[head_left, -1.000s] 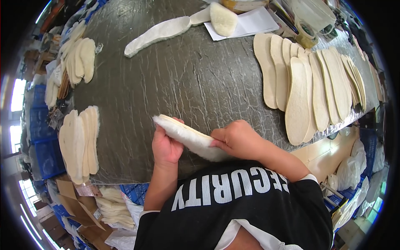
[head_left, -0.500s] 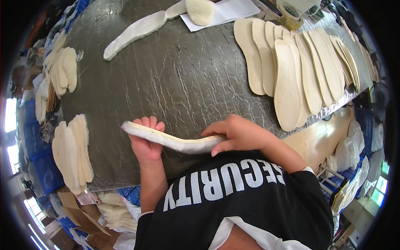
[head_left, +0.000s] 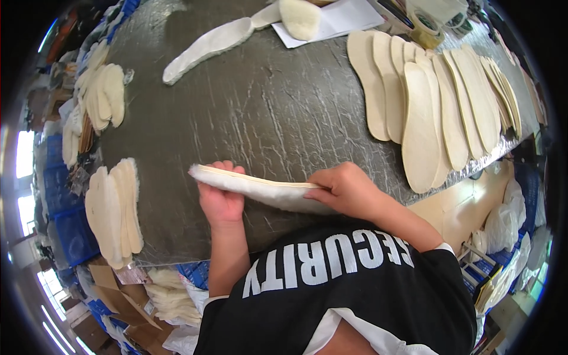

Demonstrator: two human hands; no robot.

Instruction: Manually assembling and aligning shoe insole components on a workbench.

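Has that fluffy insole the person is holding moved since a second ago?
Yes: the fluffy insole has moved left, its left end now nearer the resting lower-left insole bunch.

Head-worn fisheye's aimed down pretty close at my bare left hand (head_left: 222, 202), bare right hand (head_left: 348, 188) and wrinkled dark-grey tabletop (head_left: 254, 118).

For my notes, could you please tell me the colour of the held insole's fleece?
The fleece is white, seen best in the head view.
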